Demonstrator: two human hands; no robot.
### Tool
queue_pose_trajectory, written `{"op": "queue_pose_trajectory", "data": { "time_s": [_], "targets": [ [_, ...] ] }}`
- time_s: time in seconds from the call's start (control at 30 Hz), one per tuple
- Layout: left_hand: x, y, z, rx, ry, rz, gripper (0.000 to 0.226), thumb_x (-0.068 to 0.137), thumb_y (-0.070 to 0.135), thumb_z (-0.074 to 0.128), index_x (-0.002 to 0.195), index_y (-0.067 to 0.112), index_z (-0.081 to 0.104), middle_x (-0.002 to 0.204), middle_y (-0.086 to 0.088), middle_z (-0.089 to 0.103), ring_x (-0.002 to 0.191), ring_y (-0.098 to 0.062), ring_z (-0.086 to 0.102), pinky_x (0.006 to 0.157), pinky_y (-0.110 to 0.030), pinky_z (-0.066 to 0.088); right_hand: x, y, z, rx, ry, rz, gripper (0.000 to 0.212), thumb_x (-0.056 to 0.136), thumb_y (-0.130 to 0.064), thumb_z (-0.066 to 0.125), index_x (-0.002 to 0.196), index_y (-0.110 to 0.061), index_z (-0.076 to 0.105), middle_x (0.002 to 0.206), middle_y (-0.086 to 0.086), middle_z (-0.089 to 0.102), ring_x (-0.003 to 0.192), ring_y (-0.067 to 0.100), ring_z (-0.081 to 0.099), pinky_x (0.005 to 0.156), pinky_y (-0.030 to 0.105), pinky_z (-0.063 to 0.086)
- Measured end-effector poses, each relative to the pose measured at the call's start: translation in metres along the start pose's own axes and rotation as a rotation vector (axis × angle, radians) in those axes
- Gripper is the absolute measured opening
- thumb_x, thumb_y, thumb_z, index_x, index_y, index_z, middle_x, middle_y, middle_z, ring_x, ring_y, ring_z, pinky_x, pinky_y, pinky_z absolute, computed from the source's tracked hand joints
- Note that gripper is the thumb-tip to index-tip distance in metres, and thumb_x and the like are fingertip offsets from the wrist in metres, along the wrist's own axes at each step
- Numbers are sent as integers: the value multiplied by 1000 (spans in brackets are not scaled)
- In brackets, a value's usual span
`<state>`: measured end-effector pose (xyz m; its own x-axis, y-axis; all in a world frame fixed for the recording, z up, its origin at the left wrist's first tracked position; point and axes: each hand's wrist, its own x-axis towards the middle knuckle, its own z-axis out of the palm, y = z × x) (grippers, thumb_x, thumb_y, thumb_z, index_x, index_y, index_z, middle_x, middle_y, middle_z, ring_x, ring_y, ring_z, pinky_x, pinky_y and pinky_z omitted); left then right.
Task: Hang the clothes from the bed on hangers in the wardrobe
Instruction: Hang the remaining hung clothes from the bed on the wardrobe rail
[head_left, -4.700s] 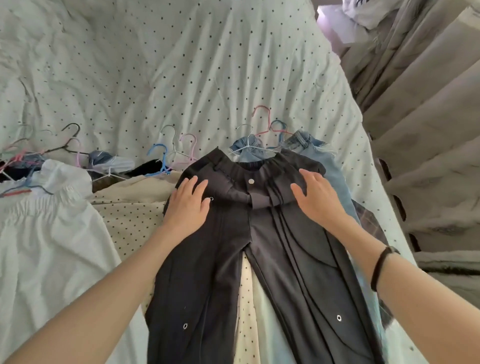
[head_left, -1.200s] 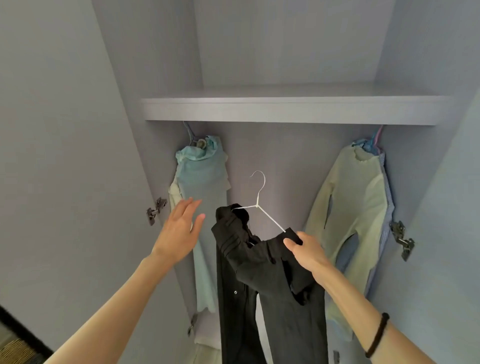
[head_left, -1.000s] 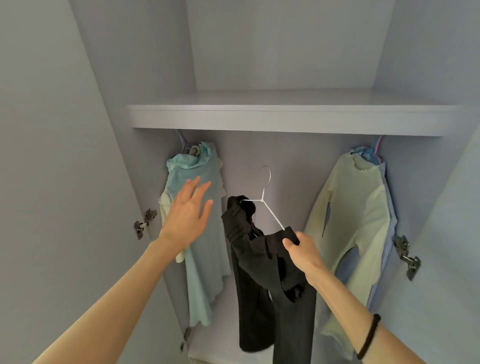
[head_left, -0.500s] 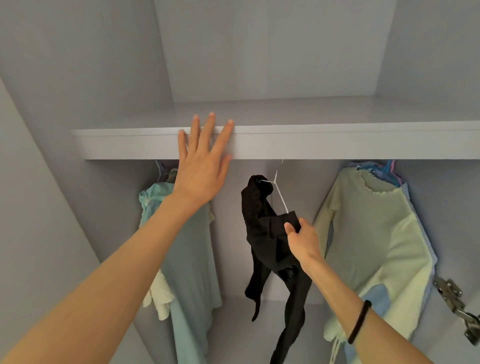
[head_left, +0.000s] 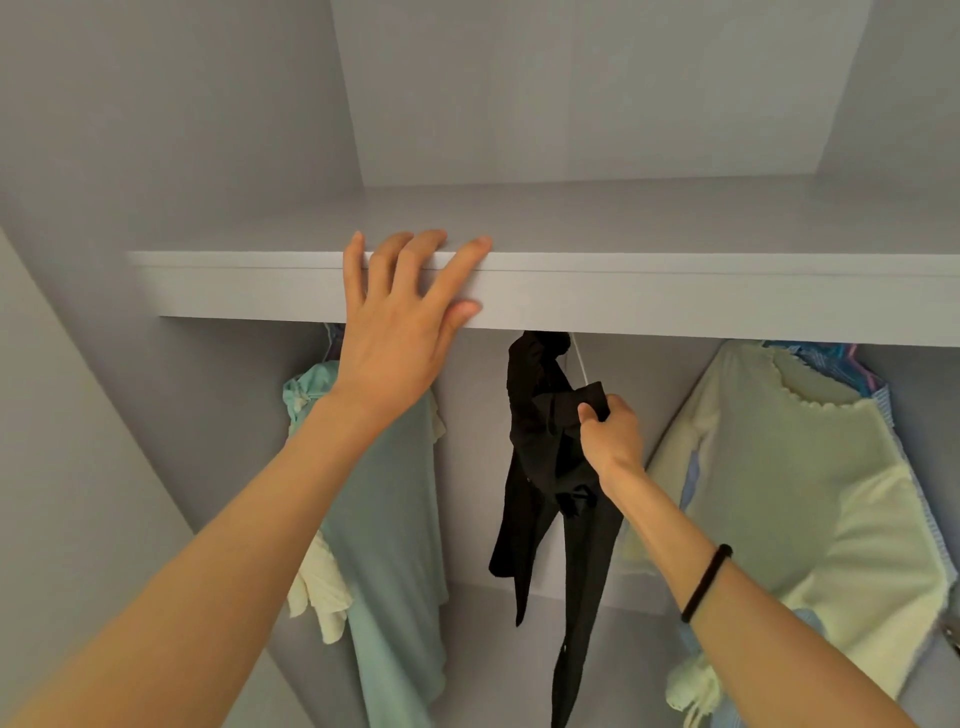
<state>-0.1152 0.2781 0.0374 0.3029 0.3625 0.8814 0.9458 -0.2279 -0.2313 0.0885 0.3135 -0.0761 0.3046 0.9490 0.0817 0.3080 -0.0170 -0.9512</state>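
Note:
I look up into the grey wardrobe. Black trousers (head_left: 540, 467) hang on a thin white wire hanger (head_left: 581, 361), whose hook is hidden behind the shelf (head_left: 675, 296). My right hand (head_left: 613, 436) pinches the trousers' waistband and the hanger's arm just under the shelf. My left hand (head_left: 405, 322) lies over the shelf's front edge, fingers on top and thumb on its face.
A mint-green garment (head_left: 395, 519) with a cream piece beneath it hangs at the left. A pale yellow sweater (head_left: 810, 493) over blue striped clothes hangs at the right. There is a gap between them around the black trousers. Grey side walls close in on both sides.
My right hand has lifted the trousers and hanger higher, so the hook is out of sight behind the shelf. My left hand has settled on the shelf edge.

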Motion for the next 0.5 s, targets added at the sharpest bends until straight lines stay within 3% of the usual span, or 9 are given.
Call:
{"op": "queue_pose_trajectory", "data": {
  "time_s": [0.1,0.23,0.4,0.5],
  "targets": [
    [0,1,-1,3,-13,-8,39,99,39,35,136,27,36,127,-12,49,117,-31,40,107,-55,18,2,3,14,-45,-38,12,23,97,-17,45,115,-3,51,100,11,57,92,25,57,73,29,43],
    [1,3,-3,6,-23,-18,39,98,39,35,136,28,36,127,-11,50,117,-30,40,107,-55,19,-1,-1,38,-26,-83,13,29,97,-15,45,123,-2,48,113,16,58,105,30,57,86,34,48],
    [0,2,-2,2,-29,-16,39,98,39,36,135,30,34,127,-9,51,117,-28,39,108,-53,18,-3,-14,66,-29,-147,-10,23,96,-12,46,117,-4,49,102,12,58,96,26,59,81,33,49],
    [0,1,-2,1,-19,-15,39,97,39,38,135,31,34,127,-9,51,117,-27,38,108,-52,18,-9,-18,84,-23,-184,-14,19,95,-9,45,114,-4,47,105,14,57,97,27,58,82,35,50]
  ]
}}
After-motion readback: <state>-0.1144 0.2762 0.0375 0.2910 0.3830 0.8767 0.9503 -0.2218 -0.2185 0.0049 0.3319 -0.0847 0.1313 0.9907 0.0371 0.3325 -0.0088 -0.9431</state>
